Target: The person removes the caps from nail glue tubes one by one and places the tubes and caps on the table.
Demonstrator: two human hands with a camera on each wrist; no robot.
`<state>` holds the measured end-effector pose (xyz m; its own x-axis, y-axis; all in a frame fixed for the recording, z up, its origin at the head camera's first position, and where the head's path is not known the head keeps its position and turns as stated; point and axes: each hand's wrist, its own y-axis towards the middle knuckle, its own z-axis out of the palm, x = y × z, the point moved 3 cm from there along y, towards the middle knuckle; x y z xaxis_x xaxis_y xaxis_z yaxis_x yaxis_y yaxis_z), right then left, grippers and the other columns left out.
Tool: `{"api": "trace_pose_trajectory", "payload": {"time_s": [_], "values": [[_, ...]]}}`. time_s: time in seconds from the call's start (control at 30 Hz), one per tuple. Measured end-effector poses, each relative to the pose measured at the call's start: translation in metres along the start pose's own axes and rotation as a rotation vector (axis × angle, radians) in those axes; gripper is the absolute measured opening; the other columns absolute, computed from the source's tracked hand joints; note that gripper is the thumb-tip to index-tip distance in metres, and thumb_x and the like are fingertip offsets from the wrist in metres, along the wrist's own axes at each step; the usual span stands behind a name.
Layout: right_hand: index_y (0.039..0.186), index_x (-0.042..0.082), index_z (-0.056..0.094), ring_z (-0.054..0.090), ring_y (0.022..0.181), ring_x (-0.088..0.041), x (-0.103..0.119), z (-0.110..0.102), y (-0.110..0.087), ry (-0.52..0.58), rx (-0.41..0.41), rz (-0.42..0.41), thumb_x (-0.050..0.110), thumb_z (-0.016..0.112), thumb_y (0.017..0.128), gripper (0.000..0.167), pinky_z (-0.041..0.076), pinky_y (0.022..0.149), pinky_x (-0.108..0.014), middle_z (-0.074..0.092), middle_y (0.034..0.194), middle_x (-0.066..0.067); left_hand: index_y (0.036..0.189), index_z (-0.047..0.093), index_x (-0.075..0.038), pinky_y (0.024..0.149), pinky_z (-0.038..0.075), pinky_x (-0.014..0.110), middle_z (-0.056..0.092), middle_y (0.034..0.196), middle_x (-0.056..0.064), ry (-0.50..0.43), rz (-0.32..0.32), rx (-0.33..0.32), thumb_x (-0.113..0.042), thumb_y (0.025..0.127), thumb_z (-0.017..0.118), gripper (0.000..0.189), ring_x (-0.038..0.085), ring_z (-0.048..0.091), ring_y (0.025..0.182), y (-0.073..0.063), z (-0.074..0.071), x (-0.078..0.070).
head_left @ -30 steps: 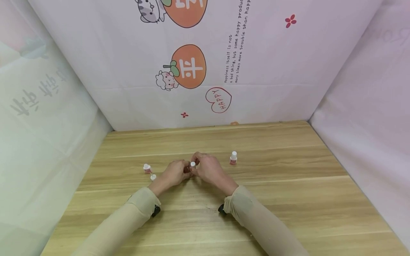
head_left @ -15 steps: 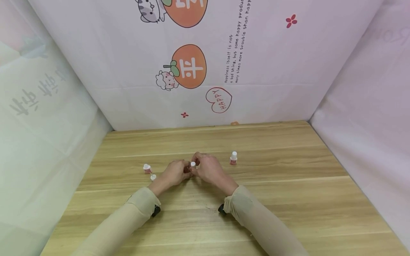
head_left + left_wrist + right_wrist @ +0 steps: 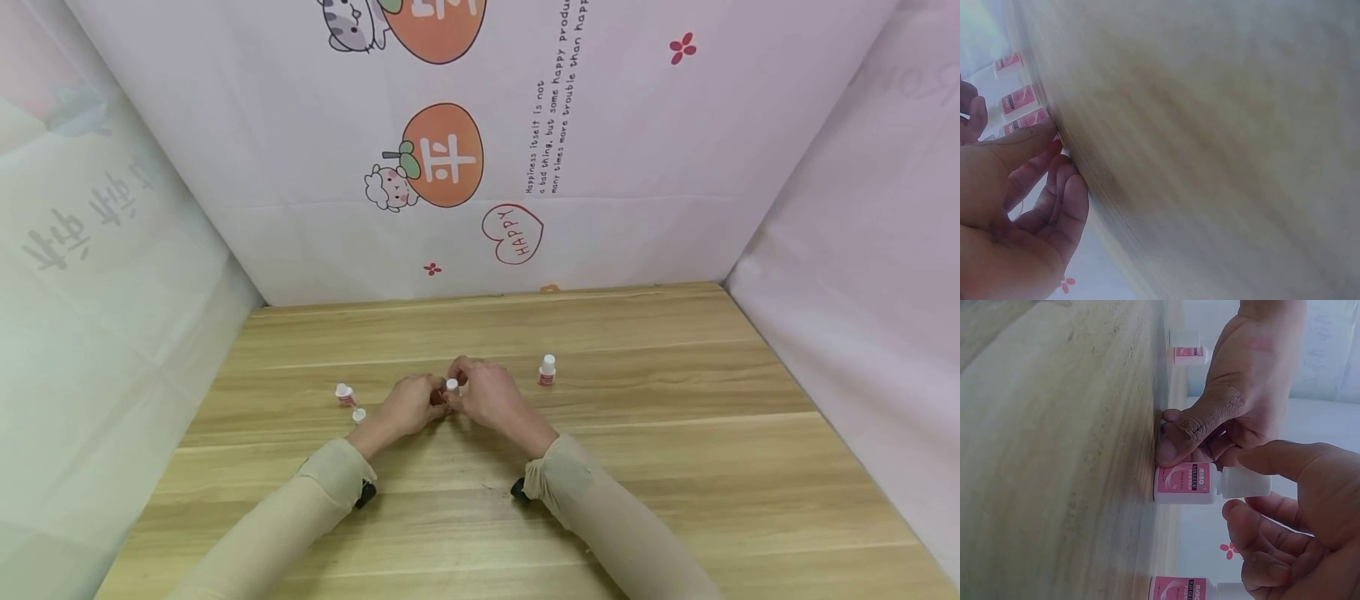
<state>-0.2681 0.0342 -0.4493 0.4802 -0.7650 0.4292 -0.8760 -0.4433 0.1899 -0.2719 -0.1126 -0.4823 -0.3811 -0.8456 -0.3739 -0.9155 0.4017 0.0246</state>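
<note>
Both hands meet at mid-table around a small white nail glue bottle [image 3: 1185, 484] with a pink label; its white cap [image 3: 452, 384] shows between them in the head view. My right hand [image 3: 491, 393] pinches at the cap and neck, thumb on one side, fingertip on the other. Low against the same bottle, the thumb of my left hand [image 3: 411, 404] lies near its base. In the left wrist view that thumb partly covers a pink label [image 3: 1022, 120], and another label [image 3: 1019, 100] sits just beyond. The left fingertips are partly hidden.
To the right stands another nail glue bottle [image 3: 547, 371]. Left of the hands are two more, one bottle [image 3: 344, 395] and a nearer white-topped bottle [image 3: 359, 415] partly hidden by the left wrist. White printed cloth [image 3: 637, 167] walls the wooden table [image 3: 480, 517] at back and sides.
</note>
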Motion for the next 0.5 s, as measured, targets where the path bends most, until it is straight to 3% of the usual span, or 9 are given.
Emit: {"api": "trace_pose_trajectory", "payload": {"time_s": [0.17,0.37,0.5], "values": [[0.099,0.017,0.064,0.064,0.083,-0.016,-0.0005,-0.0004,-0.0003,0.0,-0.013,-0.004,0.028,0.076,0.088,0.02,0.052,0.074,-0.032,0.072,0.095,-0.001,0.098,0.069,-0.011,0.067,0.047,0.031,0.064,0.077,0.0,0.005,0.014,-0.01,-0.022,0.089,0.076,0.016,0.012,0.054,0.07,-0.0003,-0.0005,-0.0006],[0.103,0.017,0.065,0.068,0.093,-0.021,0.0004,-0.0011,-0.0004,-0.025,-0.011,-0.021,0.026,0.073,0.088,0.019,0.054,0.081,-0.037,0.073,0.1,0.0,0.094,0.069,-0.013,0.069,0.048,0.032,0.064,0.077,-0.001,0.008,0.03,-0.021,-0.022,0.088,0.077,0.014,0.012,0.055,0.07,-0.0008,-0.0006,-0.0008],[0.104,0.018,0.064,0.067,0.091,-0.019,-0.0002,-0.0005,-0.0007,-0.028,-0.007,-0.018,0.029,0.074,0.088,0.022,0.054,0.081,-0.035,0.072,0.099,0.0,0.095,0.069,-0.013,0.071,0.048,0.032,0.065,0.078,-0.001,0.003,0.033,-0.019,-0.021,0.088,0.077,0.013,0.012,0.056,0.072,-0.0009,-0.0003,-0.0011]]}}
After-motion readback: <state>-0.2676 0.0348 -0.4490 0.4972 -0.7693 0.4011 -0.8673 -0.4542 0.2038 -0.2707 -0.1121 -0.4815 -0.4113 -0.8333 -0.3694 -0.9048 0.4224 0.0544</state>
